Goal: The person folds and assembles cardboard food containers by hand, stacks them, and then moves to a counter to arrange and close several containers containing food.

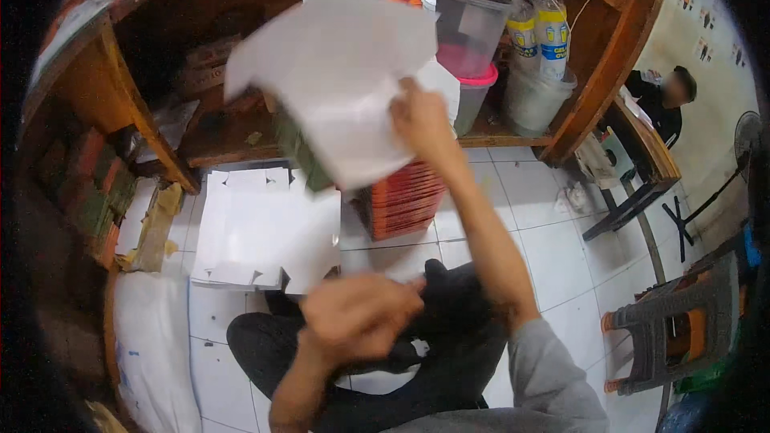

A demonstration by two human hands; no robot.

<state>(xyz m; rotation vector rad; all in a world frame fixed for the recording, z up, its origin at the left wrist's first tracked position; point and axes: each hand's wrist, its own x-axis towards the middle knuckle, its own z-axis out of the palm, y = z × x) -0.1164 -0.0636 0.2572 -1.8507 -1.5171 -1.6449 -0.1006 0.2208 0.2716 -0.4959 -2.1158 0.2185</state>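
Your right hand [421, 119] is raised w/ the arm stretched up and away from you, fingers closed on the right edge of a white die-cut cardboard box blank [337, 80]. The blank is held in the air, blurred, flaps spread; it sits in front of the brown wooden shelf unit [144, 124] and hides part of the shelf's middle. Can't tell how tight the pinch is, but the blank hangs from that hand alone.

Your left hand [357, 314] is low, over your lap, fingers curled loosely into a half-fist. Can't tell if anything is in it; it's blurred. It's well apart from the blank.

On the white tiled floor [553, 248], just below the shelf unit's front edge, lies a flat stack of white die-cut sheets [265, 228], same kind as the one you're holding. Just right of that stack, under the raised blank, is a pile of orange-red flat cartons [405, 200], touching the floor, near the shelf.

On the shelf, right of the blank: a clear plastic tub w/ a pink lid [473, 40], then two yellow-labelled bottles [539, 36] standing in a translucent bucket [533, 100].

Right of the shelf unit, a grey plastic stool [682, 321] stands on the floor; a person in dark clothes [666, 100] sits further back by the wall.
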